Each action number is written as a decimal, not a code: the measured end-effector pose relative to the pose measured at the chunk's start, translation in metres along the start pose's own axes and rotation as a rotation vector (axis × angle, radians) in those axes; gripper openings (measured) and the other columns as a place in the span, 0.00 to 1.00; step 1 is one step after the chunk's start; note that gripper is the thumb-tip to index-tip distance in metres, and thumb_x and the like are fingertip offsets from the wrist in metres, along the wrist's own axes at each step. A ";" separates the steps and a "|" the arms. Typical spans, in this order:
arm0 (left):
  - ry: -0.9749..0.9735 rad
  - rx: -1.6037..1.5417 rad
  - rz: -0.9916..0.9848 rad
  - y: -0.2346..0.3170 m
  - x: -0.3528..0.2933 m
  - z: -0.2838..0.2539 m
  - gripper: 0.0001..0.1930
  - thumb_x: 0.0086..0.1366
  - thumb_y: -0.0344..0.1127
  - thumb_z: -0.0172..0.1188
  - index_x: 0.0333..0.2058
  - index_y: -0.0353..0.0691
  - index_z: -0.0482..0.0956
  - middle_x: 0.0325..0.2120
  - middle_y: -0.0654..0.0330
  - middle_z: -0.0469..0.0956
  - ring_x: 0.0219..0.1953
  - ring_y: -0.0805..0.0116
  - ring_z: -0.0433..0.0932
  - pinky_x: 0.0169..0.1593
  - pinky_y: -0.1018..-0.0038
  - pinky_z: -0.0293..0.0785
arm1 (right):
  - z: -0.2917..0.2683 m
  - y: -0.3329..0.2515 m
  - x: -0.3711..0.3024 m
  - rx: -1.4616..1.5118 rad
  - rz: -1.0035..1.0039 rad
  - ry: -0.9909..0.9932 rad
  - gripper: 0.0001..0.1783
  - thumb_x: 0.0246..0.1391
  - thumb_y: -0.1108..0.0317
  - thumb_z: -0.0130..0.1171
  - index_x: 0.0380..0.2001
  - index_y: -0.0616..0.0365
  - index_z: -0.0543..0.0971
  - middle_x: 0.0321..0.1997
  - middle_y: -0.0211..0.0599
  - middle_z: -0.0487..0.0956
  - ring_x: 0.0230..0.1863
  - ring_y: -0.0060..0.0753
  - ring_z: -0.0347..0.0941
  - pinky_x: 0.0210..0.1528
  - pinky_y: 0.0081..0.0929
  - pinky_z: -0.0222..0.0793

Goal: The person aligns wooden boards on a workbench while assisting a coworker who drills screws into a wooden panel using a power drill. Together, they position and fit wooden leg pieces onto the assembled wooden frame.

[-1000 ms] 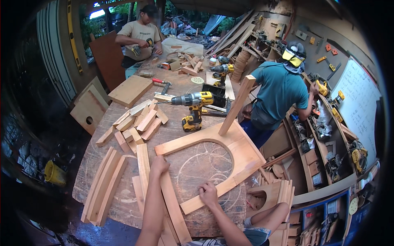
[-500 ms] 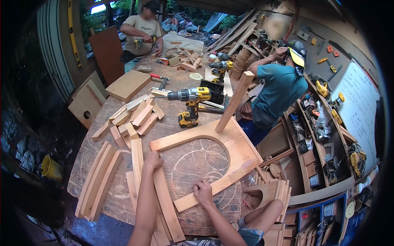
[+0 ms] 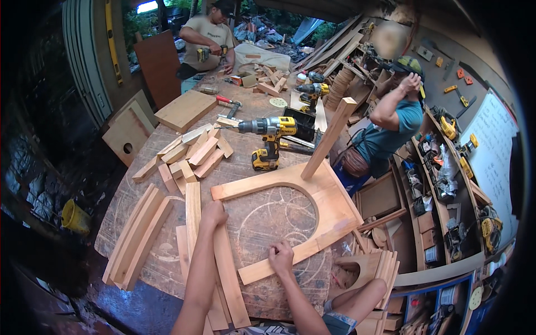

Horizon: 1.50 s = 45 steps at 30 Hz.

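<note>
A U-shaped wooden frame [image 3: 336, 207] lies flat on the round worktable, its open end toward the left. One wooden post [image 3: 329, 137] stands upright at its far right corner. My left hand [image 3: 214, 215] is closed round the upper end of a long wooden board [image 3: 230, 279], beside the frame's open end. My right hand [image 3: 281, 257] has its fingers curled over the inner edge of the frame's near arm; its fingertips are partly hidden. Another long wooden strip [image 3: 192, 215] lies just left of my left hand.
A yellow-black cordless drill [image 3: 270, 139] stands beyond the frame, left of the post. Short wood blocks [image 3: 204, 152] are piled left of it. Curved wooden pieces [image 3: 138, 237] lie at the table's left. Two people work nearby, one holding a drill [image 3: 204, 54].
The whole view has shifted slightly right. The person on the right has turned, an arm raised to the head. My hands keep nearly the same places on the wood.
</note>
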<state>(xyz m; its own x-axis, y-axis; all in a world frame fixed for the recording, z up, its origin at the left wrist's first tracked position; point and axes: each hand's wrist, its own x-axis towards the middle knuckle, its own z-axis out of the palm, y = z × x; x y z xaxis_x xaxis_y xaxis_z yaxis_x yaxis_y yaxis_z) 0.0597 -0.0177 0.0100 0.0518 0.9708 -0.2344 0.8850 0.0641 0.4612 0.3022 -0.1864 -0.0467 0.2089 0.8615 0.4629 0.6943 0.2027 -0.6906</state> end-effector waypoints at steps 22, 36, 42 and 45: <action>-0.128 0.095 0.055 -0.006 0.010 0.018 0.13 0.52 0.31 0.59 0.35 0.33 0.85 0.39 0.41 0.82 0.44 0.47 0.82 0.51 0.56 0.78 | -0.002 0.002 0.002 0.018 0.016 -0.003 0.06 0.46 0.78 0.58 0.28 0.62 0.83 0.29 0.43 0.77 0.27 0.39 0.76 0.31 0.32 0.74; 0.195 0.014 0.028 0.023 -0.026 -0.014 0.16 0.49 0.29 0.61 0.40 0.36 0.84 0.39 0.41 0.82 0.45 0.47 0.81 0.53 0.60 0.76 | -0.002 0.000 0.003 -0.028 0.049 0.049 0.04 0.43 0.77 0.59 0.25 0.61 0.82 0.29 0.44 0.76 0.32 0.47 0.75 0.36 0.39 0.72; 0.059 0.227 -0.117 0.010 -0.017 0.027 0.16 0.51 0.30 0.61 0.41 0.34 0.83 0.55 0.41 0.70 0.57 0.40 0.68 0.60 0.51 0.68 | 0.003 -0.011 0.002 -0.060 0.066 -0.027 0.04 0.43 0.76 0.59 0.24 0.60 0.82 0.29 0.44 0.75 0.35 0.47 0.75 0.39 0.40 0.72; 0.104 0.262 -0.097 0.045 -0.037 0.021 0.16 0.53 0.31 0.60 0.42 0.35 0.83 0.57 0.43 0.67 0.60 0.42 0.65 0.61 0.45 0.64 | -0.004 -0.004 0.002 -0.115 0.084 -0.072 0.04 0.43 0.75 0.60 0.25 0.59 0.82 0.33 0.44 0.75 0.40 0.48 0.73 0.43 0.41 0.71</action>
<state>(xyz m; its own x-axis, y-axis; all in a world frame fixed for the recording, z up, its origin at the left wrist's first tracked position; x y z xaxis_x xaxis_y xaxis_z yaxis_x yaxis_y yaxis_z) 0.1071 -0.0556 0.0211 -0.0749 0.9823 -0.1718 0.9735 0.1094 0.2010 0.3028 -0.1878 -0.0409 0.2225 0.9050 0.3626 0.7518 0.0775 -0.6548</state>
